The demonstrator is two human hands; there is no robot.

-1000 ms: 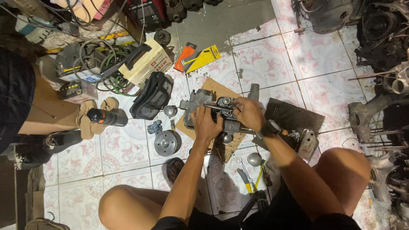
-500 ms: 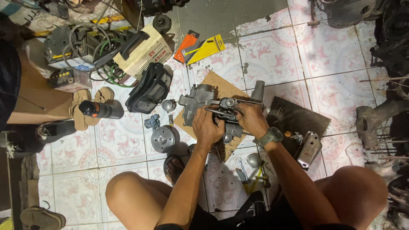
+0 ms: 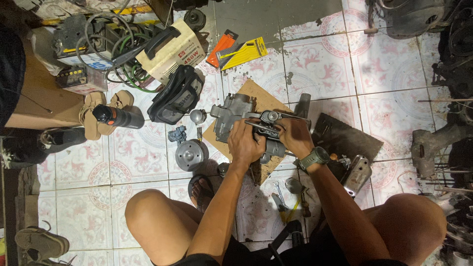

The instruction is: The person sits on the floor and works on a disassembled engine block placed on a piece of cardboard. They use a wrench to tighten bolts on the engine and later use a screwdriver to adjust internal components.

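Note:
I squat over a tiled floor with both hands on a grey metal engine part (image 3: 235,112) that lies on a piece of brown cardboard (image 3: 256,95). My left hand (image 3: 245,143) grips the near side of the part's body. My right hand (image 3: 294,134), with a green watch on the wrist, holds a dark metal tool (image 3: 268,123) against the part's top fitting. A round finned metal cylinder piece (image 3: 191,154) lies on the tiles left of my left hand. A small blue-grey fitting (image 3: 177,134) sits just above it.
A black bag (image 3: 176,96), a beige box-shaped machine with cables (image 3: 170,49), an orange and a yellow tool package (image 3: 239,48), a black flashlight on sandals (image 3: 116,116), a dark mat (image 3: 347,135), a metal bracket (image 3: 357,172), loose wrenches (image 3: 281,194) and engine parts (image 3: 446,59) at right.
The view has shifted slightly. My hands have stayed on the engine part, with the right hand moving a little over the tool at the top fitting.

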